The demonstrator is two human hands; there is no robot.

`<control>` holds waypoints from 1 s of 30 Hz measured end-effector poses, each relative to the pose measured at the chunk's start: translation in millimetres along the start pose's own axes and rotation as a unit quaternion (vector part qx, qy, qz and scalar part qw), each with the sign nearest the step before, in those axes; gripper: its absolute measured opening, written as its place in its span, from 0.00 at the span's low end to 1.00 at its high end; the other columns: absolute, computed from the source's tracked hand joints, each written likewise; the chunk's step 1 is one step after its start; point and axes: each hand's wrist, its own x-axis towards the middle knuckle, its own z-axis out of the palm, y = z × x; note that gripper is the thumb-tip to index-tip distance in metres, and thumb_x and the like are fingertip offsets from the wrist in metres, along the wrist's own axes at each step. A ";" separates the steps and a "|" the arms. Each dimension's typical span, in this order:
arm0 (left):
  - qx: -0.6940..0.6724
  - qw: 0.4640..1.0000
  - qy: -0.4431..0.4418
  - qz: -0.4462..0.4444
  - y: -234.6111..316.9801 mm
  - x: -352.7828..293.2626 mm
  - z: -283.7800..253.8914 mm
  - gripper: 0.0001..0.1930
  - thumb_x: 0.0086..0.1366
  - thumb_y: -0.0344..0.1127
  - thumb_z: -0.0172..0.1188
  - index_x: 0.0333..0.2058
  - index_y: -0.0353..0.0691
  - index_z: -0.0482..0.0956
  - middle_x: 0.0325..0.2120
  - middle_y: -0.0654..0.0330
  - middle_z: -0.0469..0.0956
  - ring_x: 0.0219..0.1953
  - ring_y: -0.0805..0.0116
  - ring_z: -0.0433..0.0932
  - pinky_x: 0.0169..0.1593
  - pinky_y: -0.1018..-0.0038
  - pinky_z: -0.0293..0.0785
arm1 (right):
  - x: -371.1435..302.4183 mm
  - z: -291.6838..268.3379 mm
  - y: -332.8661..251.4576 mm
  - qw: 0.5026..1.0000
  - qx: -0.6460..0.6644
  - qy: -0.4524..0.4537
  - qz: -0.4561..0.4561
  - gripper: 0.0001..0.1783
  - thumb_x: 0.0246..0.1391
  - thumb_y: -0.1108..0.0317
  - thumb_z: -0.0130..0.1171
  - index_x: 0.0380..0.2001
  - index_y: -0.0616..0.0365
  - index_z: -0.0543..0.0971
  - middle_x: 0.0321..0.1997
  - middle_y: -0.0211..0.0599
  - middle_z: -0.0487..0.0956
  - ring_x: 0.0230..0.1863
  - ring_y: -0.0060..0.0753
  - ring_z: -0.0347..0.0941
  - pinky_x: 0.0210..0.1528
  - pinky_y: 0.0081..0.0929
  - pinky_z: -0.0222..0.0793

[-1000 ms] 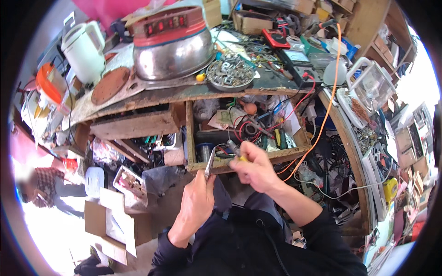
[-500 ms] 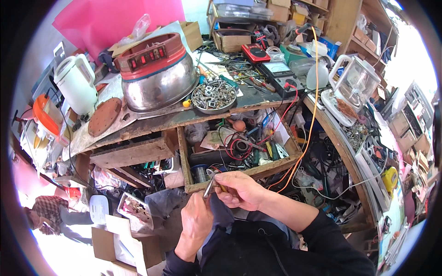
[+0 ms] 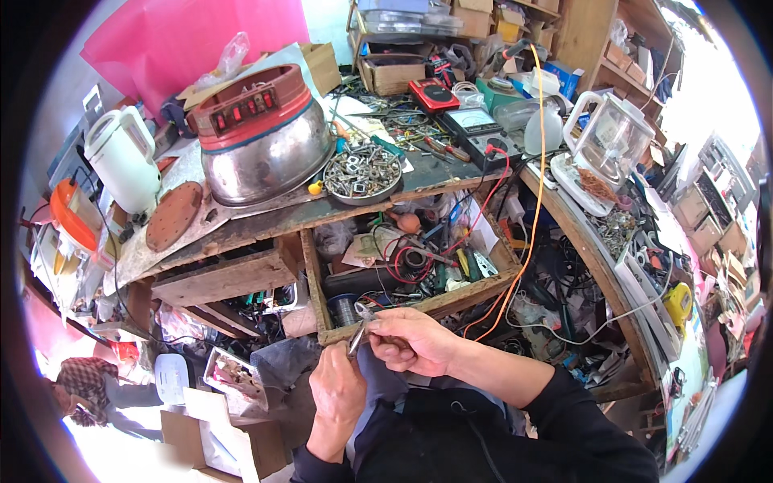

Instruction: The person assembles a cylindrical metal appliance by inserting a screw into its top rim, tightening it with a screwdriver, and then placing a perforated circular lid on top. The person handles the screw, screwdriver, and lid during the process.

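Clamping the left hand (image 3: 333, 388) around a slim metal tool (image 3: 355, 341) just below the centre of the frame, with its tip angled toward the upper right. Curling the fingers of the right hand (image 3: 417, 342) beside that tip, though not showing whether closed on anything. Holding both hands close together, just below the front edge of an open wooden drawer (image 3: 475, 291) with a spool (image 3: 343, 311) near its left corner. Facing a worktop (image 3: 427, 171) across the upper half, loaded with a red-topped metal vessel (image 3: 270, 157) at upper left and, just right of it, a round tray (image 3: 360, 200) of small metal parts (image 3: 362, 171).
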 end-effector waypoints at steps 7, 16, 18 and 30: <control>-0.012 1.000 -0.005 0.001 -1.5 0.5 3.2 0.13 0.58 0.18 0.61 0.42 0.29 0.73 0.29 0.46 0.76 0.31 0.44 0.80 0.33 0.59 0.78 | 0.2 -2.6 4.4 0.998 -0.020 -0.014 -0.060 0.10 0.72 0.65 0.56 0.37 0.60 0.76 0.26 0.25 0.71 0.20 0.12 0.56 0.21 0.16 0.50; -0.013 0.998 -0.015 -0.052 4.4 0.8 3.0 0.09 0.62 0.21 0.62 0.40 0.32 0.73 0.29 0.47 0.76 0.31 0.44 0.80 0.32 0.56 0.77 | 6.4 -6.9 10.0 0.981 -0.135 0.021 -0.140 0.06 0.71 0.69 0.56 0.41 0.60 0.77 0.29 0.24 0.70 0.25 0.13 0.56 0.25 0.15 0.50; -0.016 0.998 -0.008 -0.061 5.3 1.0 3.8 0.09 0.62 0.21 0.62 0.40 0.32 0.73 0.29 0.46 0.76 0.31 0.43 0.80 0.32 0.55 0.77 | 7.2 0.9 8.6 0.977 -0.155 0.034 -0.140 0.05 0.71 0.69 0.56 0.40 0.60 0.77 0.29 0.24 0.70 0.25 0.13 0.56 0.25 0.16 0.49; -0.269 0.923 -0.027 -0.273 8.4 6.1 2.3 0.10 0.77 0.33 0.54 0.37 0.32 0.70 0.22 0.48 0.76 0.23 0.48 0.77 0.28 0.62 0.71 | -0.2 6.8 13.7 0.743 -0.564 0.187 -0.308 0.10 0.60 0.73 0.63 0.40 0.62 0.73 0.23 0.31 0.68 0.23 0.24 0.63 0.26 0.28 0.61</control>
